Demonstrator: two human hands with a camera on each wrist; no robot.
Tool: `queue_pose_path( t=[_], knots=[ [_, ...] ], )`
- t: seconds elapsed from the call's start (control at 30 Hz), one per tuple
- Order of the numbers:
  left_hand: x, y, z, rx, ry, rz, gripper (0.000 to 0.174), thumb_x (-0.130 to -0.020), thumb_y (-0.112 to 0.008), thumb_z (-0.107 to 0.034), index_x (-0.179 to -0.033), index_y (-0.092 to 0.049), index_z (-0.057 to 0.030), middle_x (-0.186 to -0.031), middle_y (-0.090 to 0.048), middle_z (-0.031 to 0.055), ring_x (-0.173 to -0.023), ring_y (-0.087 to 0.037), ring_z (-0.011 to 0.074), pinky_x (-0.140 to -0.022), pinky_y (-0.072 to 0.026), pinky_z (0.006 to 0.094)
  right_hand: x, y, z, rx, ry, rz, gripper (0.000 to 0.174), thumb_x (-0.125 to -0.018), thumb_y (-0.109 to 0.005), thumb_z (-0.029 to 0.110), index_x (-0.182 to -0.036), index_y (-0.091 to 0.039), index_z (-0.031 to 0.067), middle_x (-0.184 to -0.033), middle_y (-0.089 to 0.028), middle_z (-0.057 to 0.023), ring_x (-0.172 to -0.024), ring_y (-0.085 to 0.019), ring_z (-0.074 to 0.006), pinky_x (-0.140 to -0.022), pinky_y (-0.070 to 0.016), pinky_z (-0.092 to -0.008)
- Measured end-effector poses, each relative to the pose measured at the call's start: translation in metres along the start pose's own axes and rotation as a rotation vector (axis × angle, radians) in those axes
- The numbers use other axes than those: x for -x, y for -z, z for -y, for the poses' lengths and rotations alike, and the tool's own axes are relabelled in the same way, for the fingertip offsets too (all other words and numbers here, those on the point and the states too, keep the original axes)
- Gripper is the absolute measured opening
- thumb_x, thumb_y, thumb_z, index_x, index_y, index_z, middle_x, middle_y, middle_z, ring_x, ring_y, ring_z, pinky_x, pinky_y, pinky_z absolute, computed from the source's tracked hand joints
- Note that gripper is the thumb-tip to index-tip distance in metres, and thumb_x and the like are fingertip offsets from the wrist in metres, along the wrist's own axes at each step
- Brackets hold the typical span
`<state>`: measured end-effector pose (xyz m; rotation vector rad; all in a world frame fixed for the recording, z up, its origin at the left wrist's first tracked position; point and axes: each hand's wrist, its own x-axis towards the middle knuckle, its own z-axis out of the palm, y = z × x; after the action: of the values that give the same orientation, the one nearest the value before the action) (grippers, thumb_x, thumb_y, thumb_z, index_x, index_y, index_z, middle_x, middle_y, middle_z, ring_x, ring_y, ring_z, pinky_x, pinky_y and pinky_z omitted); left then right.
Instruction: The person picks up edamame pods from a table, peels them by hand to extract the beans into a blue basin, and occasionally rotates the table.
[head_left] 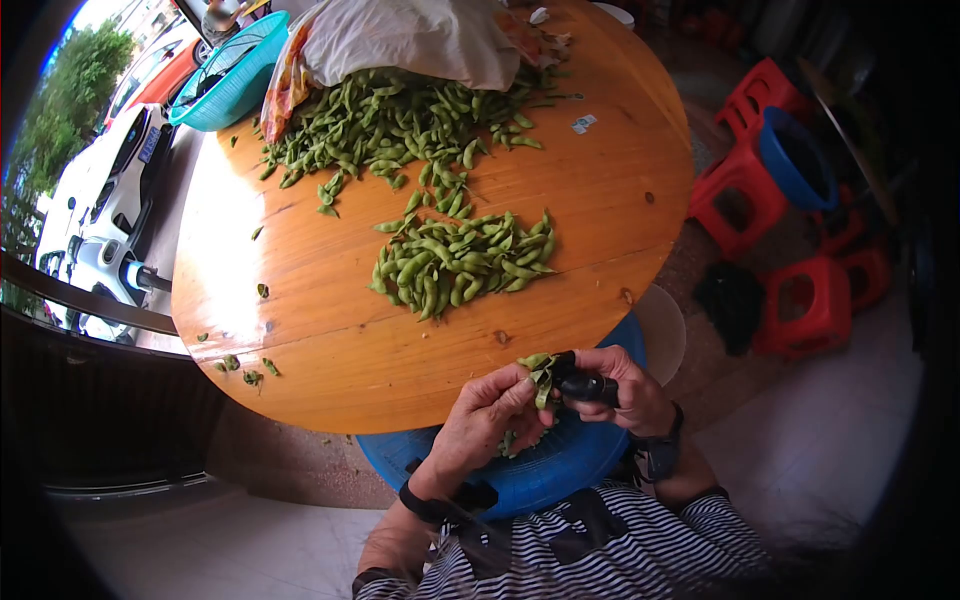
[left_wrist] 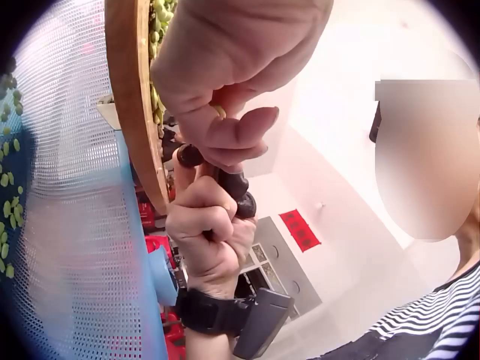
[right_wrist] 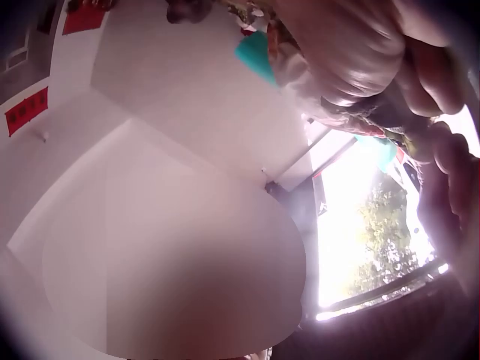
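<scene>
Left hand [head_left: 488, 418]: one, fingers bent, pinching a split green soybean pod [head_left: 542, 386] above the blue basin [head_left: 540, 488]. Right hand [head_left: 630, 392]: one, fingers curled, black-covered tips closed on the same pod. Small pod pile [head_left: 465, 262]: one, on the wooden tabletop [head_left: 340, 370], beyond both hands.

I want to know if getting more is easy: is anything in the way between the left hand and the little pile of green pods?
I can't see anything blocking the left hand from the small pile of green pods. Only the near edge and top of the wooden table lie between them.
</scene>
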<state>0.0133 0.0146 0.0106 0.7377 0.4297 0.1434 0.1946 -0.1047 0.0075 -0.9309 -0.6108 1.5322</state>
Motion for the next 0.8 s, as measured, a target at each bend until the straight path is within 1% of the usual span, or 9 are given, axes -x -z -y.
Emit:
queue_pose_path(
  t=[0.07,0.1,0.2,0.27,0.3,0.37,0.47,0.7,0.8],
  knots=[
    [-0.001,0.002,0.001,-0.009,0.004,0.002,0.018,-0.103,-0.048,-0.017,-0.097,-0.057,-0.0026,-0.084,-0.066,0.0071,-0.06,-0.057,0.0104,-0.051,-0.0448,0.0217,-0.003,0.01,-0.011,-0.125,0.051,0.142,0.065,-0.095,-0.044,0.055,-0.115,-0.061,-0.0039,-0.069,-0.055,0.0022,-0.05,-0.039,-0.0021,-0.045,-0.0277,-0.0192],
    [-0.001,0.002,0.001,-0.018,0.009,0.003,0.017,-0.103,-0.049,-0.017,-0.098,-0.057,-0.0032,-0.084,-0.066,0.0072,-0.061,-0.057,0.0108,-0.051,-0.0448,0.0216,-0.002,0.01,-0.011,-0.124,0.051,0.143,0.065,-0.095,-0.044,0.055,-0.115,-0.061,-0.0039,-0.069,-0.055,0.0022,-0.05,-0.039,-0.0021,-0.045,-0.0277,-0.0192],
    [-0.001,-0.009,0.002,0.012,-0.003,-0.121,0.013,-0.101,-0.053,-0.015,-0.097,-0.057,-0.0034,-0.083,-0.065,0.0065,-0.06,-0.057,0.0105,-0.048,-0.0436,0.0212,0.001,-0.001,0.001,0.043,0.065,-0.001,0.053,-0.094,-0.053,0.046,-0.115,-0.062,-0.002,-0.073,-0.059,0.0021,-0.053,-0.042,-0.0003,-0.047,-0.0281,-0.0179],
    [-0.002,-0.01,0.008,0.0,-0.057,-0.138,0.01,-0.099,-0.055,-0.013,-0.097,-0.057,-0.0035,-0.081,-0.064,0.0056,-0.059,-0.056,0.01,-0.047,-0.0429,0.0211,0.002,-0.008,0.009,0.359,-0.015,-0.123,0.041,-0.092,-0.06,0.032,-0.115,-0.063,-0.0013,-0.079,-0.061,0.0028,-0.064,-0.05,-0.0007,-0.055,-0.0384,-0.0171],
    [-0.002,-0.009,0.011,-0.012,-0.112,-0.157,0.007,-0.098,-0.058,-0.01,-0.096,-0.057,-0.0036,-0.078,-0.063,0.0047,-0.057,-0.055,0.0095,-0.046,-0.0422,0.0209,0.0,-0.009,0.006,0.361,-0.015,-0.125,0.041,-0.092,-0.06,0.032,-0.115,-0.063,-0.0013,-0.079,-0.061,0.0028,-0.064,-0.05,-0.0007,-0.055,-0.0384,-0.0171],
    [-0.001,-0.006,0.015,-0.08,-0.159,-0.172,0.006,-0.096,-0.059,-0.009,-0.096,-0.057,-0.0035,-0.076,-0.062,0.0039,-0.056,-0.054,0.009,-0.046,-0.0417,0.0206,-0.003,-0.011,-0.003,0.494,0.292,-0.152,0.033,-0.087,-0.062,0.017,-0.115,-0.064,-0.0012,-0.087,-0.063,0.0028,-0.078,-0.056,-0.0029,-0.071,-0.0463,-0.0194],
    [0.0,-0.005,0.015,-0.155,-0.216,-0.161,0.007,-0.094,-0.063,-0.007,-0.094,-0.057,-0.0031,-0.072,-0.06,0.0032,-0.053,-0.052,0.0083,-0.045,-0.0393,0.0208,0.0,-0.014,-0.005,0.409,0.175,-0.203,0.033,-0.085,-0.06,0.012,-0.115,-0.063,-0.0028,-0.092,-0.064,0.0015,-0.087,-0.058,-0.0053,-0.081,-0.0477,-0.0222],
    [0.002,-0.007,0.019,-0.379,-0.126,-0.314,0.014,-0.094,-0.066,-0.015,-0.089,-0.061,-0.0032,-0.068,-0.054,-0.0042,-0.053,-0.046,0.0025,-0.047,-0.0343,0.0182,0.0,-0.018,-0.009,0.57,0.256,-0.35,0.028,-0.078,-0.063,0.003,-0.105,-0.066,-0.002,-0.086,-0.065,-0.0067,-0.081,-0.061,-0.0081,-0.073,-0.0489,-0.0242],
    [0.002,-0.009,0.014,-0.187,-0.03,-0.235,0.018,-0.096,-0.063,-0.019,-0.09,-0.062,-0.0021,-0.067,-0.054,-0.0042,-0.053,-0.044,0.0024,-0.047,-0.0321,0.0173,-0.001,-0.018,-0.008,0.865,0.461,-0.364,0.03,-0.071,-0.062,-0.003,-0.1,-0.067,-0.0018,-0.082,-0.063,-0.011,-0.075,-0.063,-0.0161,-0.07,-0.0494,-0.0272]
  ],
)
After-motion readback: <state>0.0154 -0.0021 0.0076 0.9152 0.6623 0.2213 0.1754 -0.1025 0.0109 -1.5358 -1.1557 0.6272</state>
